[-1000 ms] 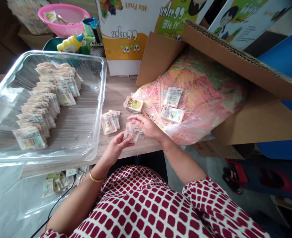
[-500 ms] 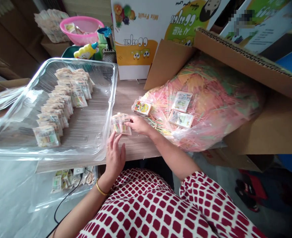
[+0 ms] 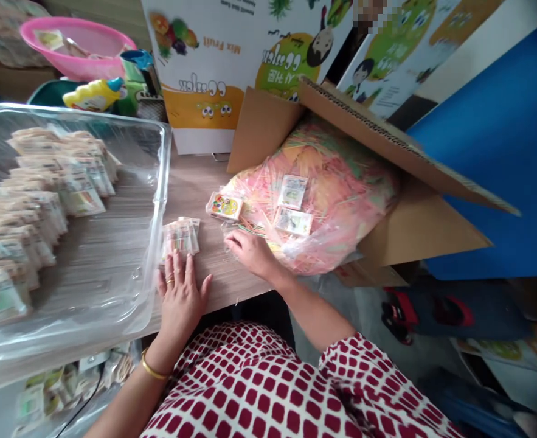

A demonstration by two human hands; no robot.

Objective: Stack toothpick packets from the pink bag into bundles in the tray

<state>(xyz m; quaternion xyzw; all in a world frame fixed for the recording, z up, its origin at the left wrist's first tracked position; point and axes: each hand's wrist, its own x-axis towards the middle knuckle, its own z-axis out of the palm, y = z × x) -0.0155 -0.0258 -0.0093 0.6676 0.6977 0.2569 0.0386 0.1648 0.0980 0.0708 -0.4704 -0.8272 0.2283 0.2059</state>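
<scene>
My left hand [image 3: 180,298] lies flat on the wooden table [image 3: 199,188] with its fingers spread, holding nothing. Its fingertips are just below a small stack of cellophane packets of coloured sticks [image 3: 180,237]. My right hand [image 3: 250,252] rests at the edge of a pink plastic bag of coloured sticks [image 3: 332,194], with loose sticks by its fingertips. A colourful printed packet [image 3: 225,207] lies by the bag's edge. Two more packets [image 3: 292,192] [image 3: 293,222] lie on top of the bag.
A clear plastic tray [image 3: 161,170] to my left holds rows of packets [image 3: 35,207]. An open cardboard box [image 3: 387,140] surrounds the bag. Printed boards [image 3: 204,61], a pink basin [image 3: 72,42] and a yellow bottle [image 3: 93,94] stand behind. More packets [image 3: 53,389] lie below the table.
My right hand has let go of the packet stack and moved right toward the bag. My left hand now lies closer to the stack. The view has turned, shifting the tray left.
</scene>
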